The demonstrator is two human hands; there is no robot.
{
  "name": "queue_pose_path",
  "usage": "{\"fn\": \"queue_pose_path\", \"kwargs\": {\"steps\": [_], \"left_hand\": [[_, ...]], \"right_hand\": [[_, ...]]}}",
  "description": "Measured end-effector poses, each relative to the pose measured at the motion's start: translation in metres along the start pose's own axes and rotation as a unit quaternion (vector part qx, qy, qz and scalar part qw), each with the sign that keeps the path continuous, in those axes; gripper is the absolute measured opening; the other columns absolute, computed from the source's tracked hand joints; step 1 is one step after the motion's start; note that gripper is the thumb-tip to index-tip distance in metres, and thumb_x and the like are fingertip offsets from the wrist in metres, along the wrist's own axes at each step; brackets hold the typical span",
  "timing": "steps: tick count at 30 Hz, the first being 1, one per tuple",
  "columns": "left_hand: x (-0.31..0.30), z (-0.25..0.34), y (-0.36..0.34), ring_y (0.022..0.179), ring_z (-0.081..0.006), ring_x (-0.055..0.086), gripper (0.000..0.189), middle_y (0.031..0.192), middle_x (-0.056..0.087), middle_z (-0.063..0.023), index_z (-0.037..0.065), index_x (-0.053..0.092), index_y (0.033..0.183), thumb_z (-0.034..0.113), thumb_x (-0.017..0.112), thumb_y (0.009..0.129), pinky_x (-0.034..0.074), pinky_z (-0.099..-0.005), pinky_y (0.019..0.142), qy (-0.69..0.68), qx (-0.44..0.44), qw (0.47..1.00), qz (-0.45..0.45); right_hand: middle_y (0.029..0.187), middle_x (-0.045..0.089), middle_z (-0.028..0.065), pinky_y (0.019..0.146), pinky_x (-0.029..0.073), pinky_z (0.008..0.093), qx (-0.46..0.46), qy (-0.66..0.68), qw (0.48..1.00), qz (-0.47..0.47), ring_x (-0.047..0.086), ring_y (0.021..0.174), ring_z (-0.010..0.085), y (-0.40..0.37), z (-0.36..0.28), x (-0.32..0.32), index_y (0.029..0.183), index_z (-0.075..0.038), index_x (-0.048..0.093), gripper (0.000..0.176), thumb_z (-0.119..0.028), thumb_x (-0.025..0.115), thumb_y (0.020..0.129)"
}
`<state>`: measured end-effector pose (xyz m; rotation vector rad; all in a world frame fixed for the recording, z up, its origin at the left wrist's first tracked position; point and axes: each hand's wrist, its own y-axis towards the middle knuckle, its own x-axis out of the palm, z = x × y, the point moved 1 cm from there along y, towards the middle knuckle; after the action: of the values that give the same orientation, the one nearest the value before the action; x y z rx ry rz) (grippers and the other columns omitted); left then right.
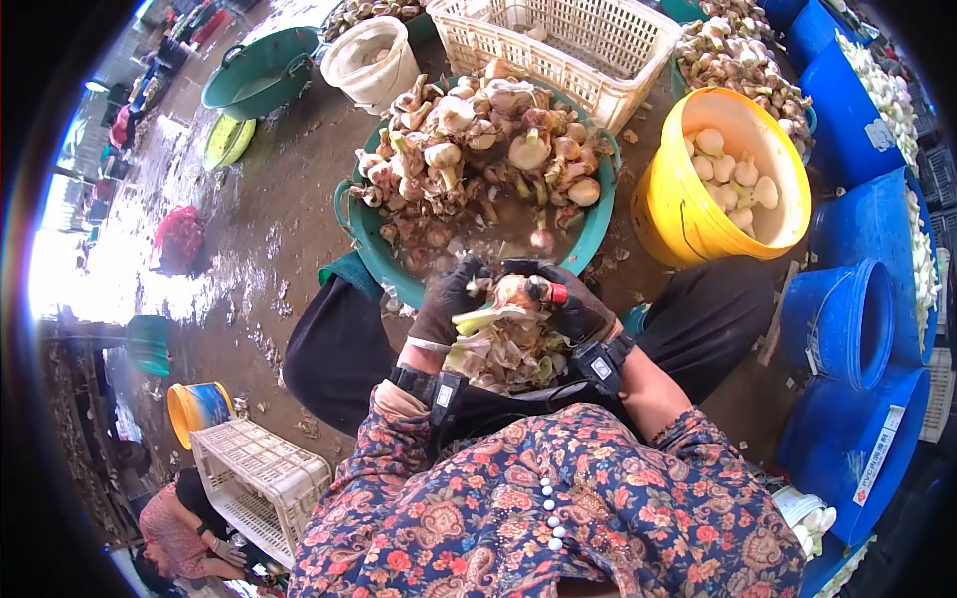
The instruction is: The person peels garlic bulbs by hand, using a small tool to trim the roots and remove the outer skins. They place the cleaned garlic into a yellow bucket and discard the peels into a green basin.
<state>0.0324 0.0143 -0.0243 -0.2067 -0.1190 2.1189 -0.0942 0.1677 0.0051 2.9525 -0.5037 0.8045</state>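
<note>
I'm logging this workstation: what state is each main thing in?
Left hand: gloved, curled beside the bulb
Right hand: gloved, curled around a red item
Bulb: between the hands
Teal tub: heaped with mostly unpeeled bulbs
Yellow bucket: open, partly filled with peeled bulbs
White bucket: open
Blue bucket: open

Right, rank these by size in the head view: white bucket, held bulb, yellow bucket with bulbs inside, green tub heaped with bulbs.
1. Green tub
2. Yellow bucket
3. White bucket
4. Held bulb, partly covered
</note>
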Motion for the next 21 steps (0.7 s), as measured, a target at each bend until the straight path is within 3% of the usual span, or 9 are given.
{"fn": "queue_pose_path", "kwargs": {"steps": [2, 4, 5, 8, 9, 12, 16, 19, 21], "left_hand": [[0.002, 0.011, 0.008, 0.072, -0.0138, 0.059, 0.041, 0.083, 0.063, -0.0072, -0.002, 0.06, 0.091, 0.038, 0.052, 0.089, 0.049, -0.0264, 0.065, -0.146, -0.11, 0.983, 0.018], [-0.007, 0.025, 0.01, 0.076, -0.0133, 0.059, 0.043, 0.086, 0.064, -0.0065, -0.002, 0.061, 0.096, 0.039, 0.054, 0.088, 0.048, -0.027, 0.07, -0.178, -0.189, 0.965, -0.021], [-0.006, 0.032, 0.008, 0.076, -0.0133, 0.059, 0.043, 0.086, 0.064, -0.0065, -0.002, 0.061, 0.096, 0.039, 0.054, 0.088, 0.048, -0.027, 0.07, -0.178, -0.19, 0.965, -0.022], [0.007, 0.033, 0.0, 0.082, -0.0144, 0.062, 0.045, 0.094, 0.066, -0.0122, -0.005, 0.06, 0.105, 0.032, 0.065, 0.081, 0.046, -0.0252, 0.074, 0.2, -0.026, 0.973, -0.111], [0.016, 0.03, -0.004, 0.077, -0.0109, 0.06, 0.036, 0.087, 0.067, -0.008, -0.001, 0.062, 0.103, 0.024, 0.069, 0.078, 0.047, -0.0252, 0.07, 0.142, -0.011, 0.984, -0.104], [0.028, 0.037, -0.011, 0.069, -0.01, 0.06, 0.027, 0.075, 0.065, -0.0157, 0.004, 0.064, 0.101, 0.015, 0.068, 0.076, 0.047, -0.0265, 0.062, 0.249, 0.019, 0.968, -0.038], [0.03, 0.016, -0.006, 0.067, -0.0156, 0.063, 0.02, 0.077, 0.065, -0.0142, 0.004, 0.065, 0.096, 0.01, 0.062, 0.077, 0.048, -0.0282, 0.062, 0.205, 0.002, 0.978, 0.036], [0.027, 0.015, -0.005, 0.065, -0.0129, 0.059, 0.016, 0.075, 0.066, -0.0102, 0.002, 0.064, 0.092, 0.009, 0.061, 0.078, 0.046, -0.0268, 0.062, 0.135, -0.02, 0.989, 0.058], [0.024, 0.012, -0.005, 0.067, -0.0105, 0.056, 0.014, 0.076, 0.065, -0.0055, -0.001, 0.063, 0.089, 0.009, 0.058, 0.081, 0.046, -0.0258, 0.063, 0.072, -0.046, 0.996, 0.04]], "right_hand": [[0.1, 0.061, 0.008, 0.083, 0.043, 0.0273, -0.043, -0.056, 0.997, -0.031, 0.056, 0.091, 0.0138, 0.0, 0.009, -0.005, 0.109, 0.002, 0.055, 0.037, -0.028, 0.057, 0.087], [0.098, 0.061, 0.0085, 0.08, 0.045, 0.0274, 0.132, 0.066, 0.987, 0.059, 0.056, 0.089, 0.0135, 0.003, 0.019, -0.012, 0.108, 0.001, 0.056, 0.035, -0.028, 0.046, 0.092], [0.098, 0.061, 0.0085, 0.08, 0.045, 0.0274, 0.131, 0.067, 0.987, 0.06, 0.056, 0.089, 0.0135, 0.003, 0.028, -0.02, 0.108, 0.001, 0.056, 0.035, -0.028, 0.046, 0.092], [0.089, 0.063, 0.0075, 0.067, 0.049, 0.0268, 0.062, -0.177, 0.981, 0.052, 0.059, 0.077, 0.0136, 0.004, 0.04, -0.038, 0.1, -0.001, 0.059, 0.034, -0.031, 0.045, 0.091], [0.089, 0.063, 0.0075, 0.067, 0.049, 0.0268, 0.064, -0.177, 0.981, 0.05, 0.059, 0.077, 0.0136, 0.004, 0.042, -0.037, 0.1, -0.001, 0.059, 0.034, -0.031, 0.045, 0.091], [0.079, 0.062, 0.0057, 0.049, 0.048, 0.0265, 0.209, 0.0, 0.959, 0.191, 0.057, 0.063, 0.0115, 0.004, 0.041, -0.027, 0.093, -0.001, 0.061, 0.028, -0.027, 0.057, 0.086], [0.078, 0.061, 0.0039, 0.053, 0.048, 0.0255, 0.213, -0.035, 0.963, 0.16, 0.056, 0.066, 0.01, 0.004, 0.038, -0.025, 0.095, 0.0, 0.062, 0.028, -0.026, 0.06, 0.084], [0.08, 0.062, 0.0027, 0.059, 0.047, 0.024, 0.126, -0.088, 0.981, 0.121, 0.055, 0.07, 0.0083, 0.008, 0.033, -0.029, 0.101, 0.0, 0.062, 0.03, -0.024, 0.061, 0.083], [0.094, 0.062, 0.0051, 0.073, 0.047, 0.0259, 0.117, -0.177, 0.977, 0.026, 0.056, 0.082, 0.0117, 0.007, 0.019, -0.028, 0.108, 0.002, 0.058, 0.04, -0.032, 0.055, 0.086]]}}
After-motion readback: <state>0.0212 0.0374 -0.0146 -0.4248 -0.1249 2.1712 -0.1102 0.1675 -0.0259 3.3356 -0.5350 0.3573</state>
